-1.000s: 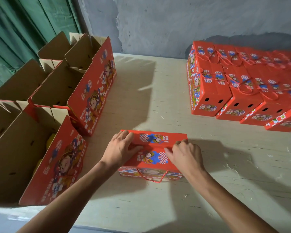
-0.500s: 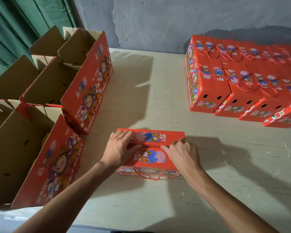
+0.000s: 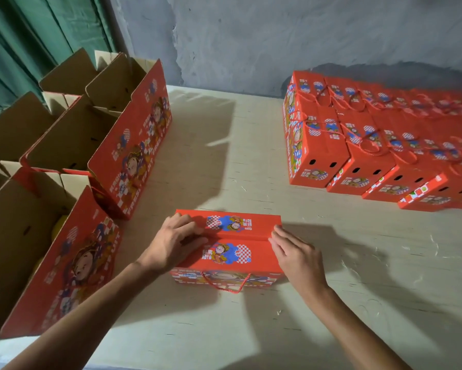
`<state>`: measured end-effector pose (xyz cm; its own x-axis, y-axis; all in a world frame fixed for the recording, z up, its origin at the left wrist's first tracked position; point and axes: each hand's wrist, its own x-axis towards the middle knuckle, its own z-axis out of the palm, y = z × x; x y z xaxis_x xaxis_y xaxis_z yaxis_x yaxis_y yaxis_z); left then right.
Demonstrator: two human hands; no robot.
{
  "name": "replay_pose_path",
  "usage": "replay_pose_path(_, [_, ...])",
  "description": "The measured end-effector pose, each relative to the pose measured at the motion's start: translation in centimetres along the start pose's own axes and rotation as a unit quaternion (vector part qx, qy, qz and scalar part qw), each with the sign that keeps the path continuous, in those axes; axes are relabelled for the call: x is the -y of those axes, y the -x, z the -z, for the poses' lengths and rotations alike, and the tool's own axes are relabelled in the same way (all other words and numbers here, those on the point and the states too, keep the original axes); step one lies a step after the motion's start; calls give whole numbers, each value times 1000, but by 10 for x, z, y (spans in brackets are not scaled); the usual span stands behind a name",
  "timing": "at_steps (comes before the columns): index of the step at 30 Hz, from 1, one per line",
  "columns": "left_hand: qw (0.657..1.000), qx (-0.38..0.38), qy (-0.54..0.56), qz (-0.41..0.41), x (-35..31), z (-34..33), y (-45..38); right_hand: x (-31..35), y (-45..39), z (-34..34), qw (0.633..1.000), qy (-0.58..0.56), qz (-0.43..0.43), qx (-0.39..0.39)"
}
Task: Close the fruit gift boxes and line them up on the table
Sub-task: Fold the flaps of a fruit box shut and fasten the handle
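Head view. A red box stands near the front edge of the table, about midway along it, with its two top flaps folded down and meeting in a seam across the middle. The left hand lies on the box's left end, fingers spread almost flat over the seam, pressing and not curled round anything. The right hand rests at the right end, fingers straight, their tips at the end of the seam; it grips nothing. A red cord handle hangs down the near face.

Closed boxes stand packed side by side in rows toward the far right corner. Along the left edge, open boxes stand with flaps up, and something yellow shows inside the nearest one.

The box looks like corrugated card: stiff along the walls, but the top flaps will likely give if pressed hard in the middle. If it holds fruit it is probably fairly heavy, and the contents would bruise under a drop. The printed surface looks smooth and may slip under flat palms. Holding it by both short ends, low down, seems safest for carrying it to the rows; the cord may serve once the flaps are locked.
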<state>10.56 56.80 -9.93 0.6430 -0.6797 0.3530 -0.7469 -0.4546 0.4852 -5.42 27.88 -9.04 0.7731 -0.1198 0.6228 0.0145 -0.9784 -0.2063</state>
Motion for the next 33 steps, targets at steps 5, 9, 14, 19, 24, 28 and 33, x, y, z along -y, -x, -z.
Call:
replay_pose_path(5, [988, -86, 68, 104, -13, -9, -1, 5, 6, -2, 962, -187, -199, -27])
replay_pose_path(9, [972, -143, 91, 163, -13, -12, 5, 16, 5, -11, 821, -408, -396, -51])
replay_pose_path(14, [847, -94, 313, 419, -11, -14, 6, 18, 3, -18, 773, -417, -473, -66])
replay_pose_path(19, [752, -26, 446, 484, -12, -15, 14, 16, 12, -26, 737, -445, -509, 4])
replay_pose_path(24, [758, -52, 440, 478, -15, -16, 14, 16, 13, -27, 765, -414, -493, 27])
replay_pose_path(28, [773, -68, 421, 470, -17, -20, 17, 14, 17, -29, 786, -397, -472, 42])
replay_pose_path(33, [780, -65, 411, 467, -14, -20, 19, 19, 13, -29, 766, -409, -495, 22])
